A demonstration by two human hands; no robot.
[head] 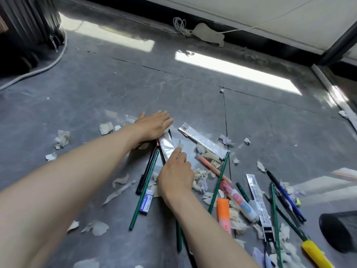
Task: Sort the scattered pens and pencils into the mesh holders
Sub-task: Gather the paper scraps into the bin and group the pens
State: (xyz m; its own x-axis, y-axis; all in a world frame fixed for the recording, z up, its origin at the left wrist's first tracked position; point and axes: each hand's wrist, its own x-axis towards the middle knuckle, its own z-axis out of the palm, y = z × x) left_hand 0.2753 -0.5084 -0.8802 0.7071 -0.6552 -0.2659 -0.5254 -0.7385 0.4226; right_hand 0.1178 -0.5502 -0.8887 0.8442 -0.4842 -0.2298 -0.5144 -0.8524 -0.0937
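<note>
**Hands on silver packet, stationery spread over floor**

L hand [154, 125] was laid flat, fingers straight, pressed on the top end of a silver packet [167, 148]. R hand [174, 176] was reached fwd w/ index finger set on the same packet; thumb hidden, so grip can't be told. Green pencil [150, 171], black pen [145, 172] and eraser [145, 202] were seen just beside the R hand. Orange highlighter [224, 211] and blue pen [287, 198] were scattered to the right among paper scraps [62, 138]. Black mesh holder [340, 231] was cut off at the lower-right edge.
</note>
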